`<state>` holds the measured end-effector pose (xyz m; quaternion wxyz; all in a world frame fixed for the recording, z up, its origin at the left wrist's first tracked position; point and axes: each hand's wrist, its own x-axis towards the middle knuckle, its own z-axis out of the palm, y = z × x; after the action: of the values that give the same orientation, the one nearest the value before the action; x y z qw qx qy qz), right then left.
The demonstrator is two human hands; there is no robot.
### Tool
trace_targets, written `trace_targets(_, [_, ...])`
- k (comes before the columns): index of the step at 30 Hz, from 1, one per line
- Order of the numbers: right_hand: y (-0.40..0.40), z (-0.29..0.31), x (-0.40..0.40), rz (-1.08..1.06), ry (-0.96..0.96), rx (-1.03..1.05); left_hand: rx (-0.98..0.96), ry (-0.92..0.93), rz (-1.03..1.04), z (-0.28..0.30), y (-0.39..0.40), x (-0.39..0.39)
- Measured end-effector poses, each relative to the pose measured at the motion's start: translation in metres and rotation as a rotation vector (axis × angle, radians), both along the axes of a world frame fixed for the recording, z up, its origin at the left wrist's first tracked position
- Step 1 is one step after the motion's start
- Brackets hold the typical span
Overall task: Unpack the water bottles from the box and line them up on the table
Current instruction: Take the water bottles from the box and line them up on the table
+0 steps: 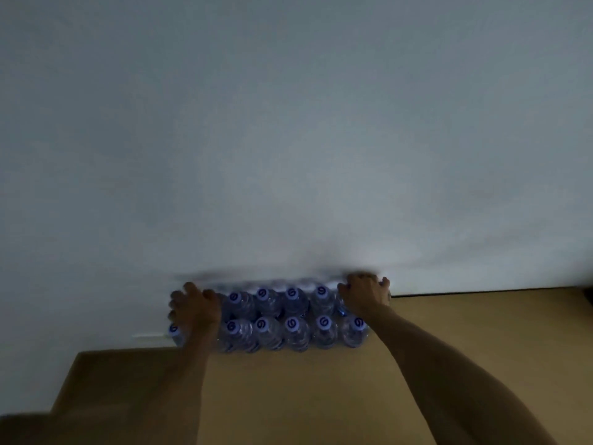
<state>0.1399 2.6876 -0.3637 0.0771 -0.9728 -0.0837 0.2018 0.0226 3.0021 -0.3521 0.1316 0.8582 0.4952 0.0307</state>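
Note:
Several clear water bottles (293,329) with white caps bearing a blue mark stand in two rows on a tan surface (449,332), close against a pale wall. My left hand (195,311) reaches over the left end of the rows, its fingers curled down around the end bottles. One capped bottle (174,330) shows just under that hand's fingers. At the right end of the back row, my right hand (365,295) grips the top of the end bottle, which it hides. The picture is dim and blurred.
The pale wall (288,123) fills the upper part of the view, right behind the bottles. The tan surface runs towards me and to the right. At the lower left a brown stepped edge (96,380) shows, possibly cardboard.

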Motion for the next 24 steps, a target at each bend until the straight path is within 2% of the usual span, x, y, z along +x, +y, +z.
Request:
trace_targets(2, [0.005, -0.005, -0.002, -0.086, -0.053, -0.025, -0.176, 0.117, 0.127, -0.008, 0.041, -0.012])
trace_targets(4, [0.009, -0.008, -0.002, -0.174, -0.054, -0.080, -0.372, 0.127, 0.174, -0.017, 0.069, -0.020])
trace_targets(7, [0.030, -0.014, -0.005, -0.150, -0.014, -0.199, -0.550, 0.184, -0.007, -0.027, 0.092, -0.030])
trace_targets(10, [0.038, -0.018, -0.007, -0.094, -0.047, -0.209, -0.465, 0.198, -0.102, -0.038, 0.096, -0.033])
trace_targets(16, [0.039, -0.016, -0.004, -0.137, -0.114, -0.171, -0.364, 0.067, -0.056, -0.041, 0.090, -0.032])
trace_targets(21, [0.019, -0.019, -0.004, -0.368, -0.257, 0.035, -0.208, 0.067, -0.207, -0.038, 0.093, -0.028])
trace_targets(24, [0.015, -0.018, -0.006, -0.372, -0.143, -0.004, -0.243, 0.122, -0.250, -0.041, 0.096, -0.029])
